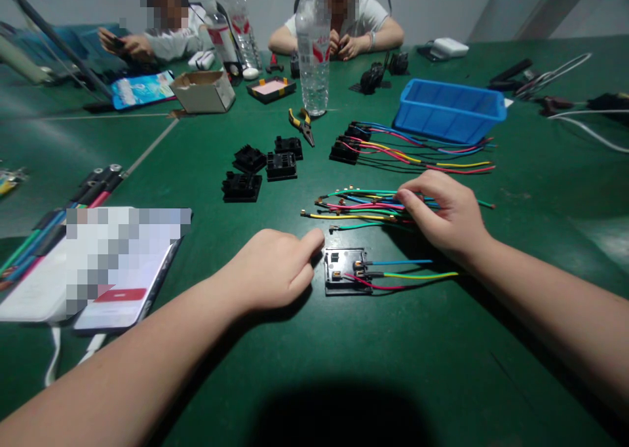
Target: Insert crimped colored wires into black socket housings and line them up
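Observation:
My left hand (278, 267) is closed, its fingers curled, with one fingertip beside the upper left corner of a black plastic socket housing (346, 263). Whatever lies inside its curl, if anything, is hidden. The housing lies open side up, and blue, red and yellow-green wires run from its metal terminals to the right. Beyond it, my right hand (445, 214) pinches with thumb and forefinger at a bundle of loose terminal wires (354, 204); which wire is between the fingertips is unclear. A separate green wire (361, 225) lies between bundle and housing.
Several black housings (282, 165), wired housings (346, 149), yellow-handled pliers (303, 128) and a blue bin (447, 111) lie farther back. A water bottle (313, 60) stands behind the pliers. Phones (132, 283) with cables lie at left. Two people sit across the table.

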